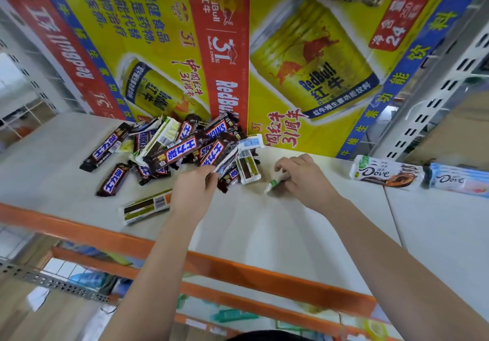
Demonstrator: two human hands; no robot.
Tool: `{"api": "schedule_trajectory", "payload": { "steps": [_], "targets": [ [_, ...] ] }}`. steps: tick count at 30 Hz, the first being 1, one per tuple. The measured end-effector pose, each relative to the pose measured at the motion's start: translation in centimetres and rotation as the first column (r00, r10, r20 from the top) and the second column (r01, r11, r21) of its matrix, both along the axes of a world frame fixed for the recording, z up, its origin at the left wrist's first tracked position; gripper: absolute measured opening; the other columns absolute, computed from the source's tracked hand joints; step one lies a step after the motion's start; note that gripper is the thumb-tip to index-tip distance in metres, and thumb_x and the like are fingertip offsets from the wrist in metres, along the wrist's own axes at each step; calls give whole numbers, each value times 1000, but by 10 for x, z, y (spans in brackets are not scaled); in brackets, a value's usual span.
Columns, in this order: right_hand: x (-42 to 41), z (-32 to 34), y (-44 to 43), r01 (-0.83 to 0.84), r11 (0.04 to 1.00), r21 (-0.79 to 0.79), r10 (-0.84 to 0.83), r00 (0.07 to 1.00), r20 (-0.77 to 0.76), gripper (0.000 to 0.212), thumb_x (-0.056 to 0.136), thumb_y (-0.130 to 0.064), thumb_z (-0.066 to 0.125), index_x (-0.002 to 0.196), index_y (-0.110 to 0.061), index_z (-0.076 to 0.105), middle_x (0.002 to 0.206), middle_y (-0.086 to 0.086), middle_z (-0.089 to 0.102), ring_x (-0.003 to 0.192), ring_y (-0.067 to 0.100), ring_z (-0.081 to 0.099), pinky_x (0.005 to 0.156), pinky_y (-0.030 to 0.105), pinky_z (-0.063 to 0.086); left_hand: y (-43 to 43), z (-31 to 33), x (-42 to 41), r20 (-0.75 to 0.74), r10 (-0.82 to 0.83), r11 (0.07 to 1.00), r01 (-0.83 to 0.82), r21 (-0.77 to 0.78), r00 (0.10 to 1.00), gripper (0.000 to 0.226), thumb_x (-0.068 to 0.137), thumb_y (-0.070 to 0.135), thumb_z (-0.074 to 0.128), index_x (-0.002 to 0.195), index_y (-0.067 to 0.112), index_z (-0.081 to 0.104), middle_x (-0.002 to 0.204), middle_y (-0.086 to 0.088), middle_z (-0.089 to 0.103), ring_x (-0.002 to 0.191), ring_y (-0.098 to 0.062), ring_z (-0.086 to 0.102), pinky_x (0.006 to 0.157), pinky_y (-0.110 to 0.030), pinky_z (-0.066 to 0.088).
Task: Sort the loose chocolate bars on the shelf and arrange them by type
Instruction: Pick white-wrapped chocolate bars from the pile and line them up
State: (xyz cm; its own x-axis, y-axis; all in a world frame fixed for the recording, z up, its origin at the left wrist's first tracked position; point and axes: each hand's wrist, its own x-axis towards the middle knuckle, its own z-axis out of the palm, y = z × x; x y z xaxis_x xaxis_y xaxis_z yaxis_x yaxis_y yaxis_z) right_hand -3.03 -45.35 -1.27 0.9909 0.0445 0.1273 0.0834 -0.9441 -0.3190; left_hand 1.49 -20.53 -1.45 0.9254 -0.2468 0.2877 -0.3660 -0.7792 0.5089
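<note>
a loose pile of chocolate bars [182, 147] lies on the left half of a white shelf [264, 221], mostly brown wrappers with blue lettering, too tangled to count. the left hand [194, 187] reaches in from below to the pile's near edge, palm down, fingers bent, pinching the end of a pale bar [228, 158] that sticks out of the heap. just to the right, apart from the pile, the right hand [304, 179] rests low on the shelf with its fingers curled round a green and white bar [274, 184], whose end pokes out to the left. both forearms are bare and stretch up from the bottom of the view.

two brown bars [112, 179] lie separate at the pile's left. one white and green bar [144, 207] lies alone near the front edge. well to the right sits one white dove bar [383, 172], touching a stack of light blue dove bars [460, 179], number unclear. an orange rail [238, 264] edges the shelf, and a yellow and red cardboard box [291, 62] stands behind.
</note>
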Motion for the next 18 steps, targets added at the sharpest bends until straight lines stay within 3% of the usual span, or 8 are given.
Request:
{"api": "schedule_trajectory", "payload": {
  "steps": [3, 5, 8, 11, 13, 15, 18],
  "targets": [
    [-1, -2, -6, 9, 1000, 5, -9, 999, 52, 29, 79, 2, 54, 100, -14, 66, 98, 8, 65, 98, 29, 51, 88, 31, 36, 0, -5, 3, -1, 4, 999, -4, -33, 1000, 21, 95, 24, 48, 101, 11, 64, 71, -7, 66, 58, -23, 60, 52, -30, 44],
    [-3, 1, -10, 42, 999, 17, -44, 996, 77, 22, 83, 0, 56, 98, -10, 69, 97, 11, 67, 97, 30, 52, 85, 33, 38, -4, -8, 0, -64, -33, 988, 23, -155, 997, 17, 96, 21, 47, 97, 12, 62, 75, -4, 67, 60, -17, 67, 50, -27, 48],
    [-8, 2, -19, 90, 996, 15, -91, 991, 101, 18, 85, -8, 59, 99, -14, 69, 95, 7, 68, 97, 28, 51, 82, 34, 38, -14, -6, -8, -221, -106, 940, 25, -340, 969, 12, 97, 19, 46, 96, 15, 57, 84, -4, 66, 59, -12, 69, 54, -35, 57],
    [-21, 3, -31, 152, 988, -32, -147, 983, 113, 15, 86, -21, 61, 101, -21, 66, 95, 0, 68, 97, 26, 52, 83, 37, 33, -26, -3, -13, -319, -146, 897, -11, -441, 936, 6, 90, 16, 61, 95, 14, 59, 85, -4, 67, 61, -15, 67, 54, -30, 55],
    [-29, 3, -40, 181, 983, -17, -179, 981, 81, 14, 86, -24, 61, 99, -23, 66, 94, -3, 68, 95, 24, 53, 81, 36, 28, -34, -2, -14, -292, -138, 909, 3, -418, 947, 18, 80, 14, 72, 94, 17, 62, 84, 1, 67, 62, -16, 66, 55, -29, 56],
    [-38, 3, -50, 192, 979, 61, -195, 980, 46, 13, 86, -20, 62, 98, -21, 66, 92, 0, 68, 93, 24, 57, 82, 37, 34, -43, 3, -16, -226, -106, 924, 12, -381, 968, 22, 75, 22, 77, 93, 22, 64, 77, 8, 65, 62, -12, 63, 53, -28, 52],
    [-52, 6, -68, 237, 947, 218, -247, 969, 22, 27, 86, -10, 62, 113, -13, 66, 112, 8, 68, 106, 27, 58, 88, 24, 38, -65, 17, -19, -139, -112, 862, 26, -507, 984, 17, 75, 25, 77, 87, 21, 67, 66, 13, 63, 56, 3, 53, 54, -14, 39]
  ]
}}
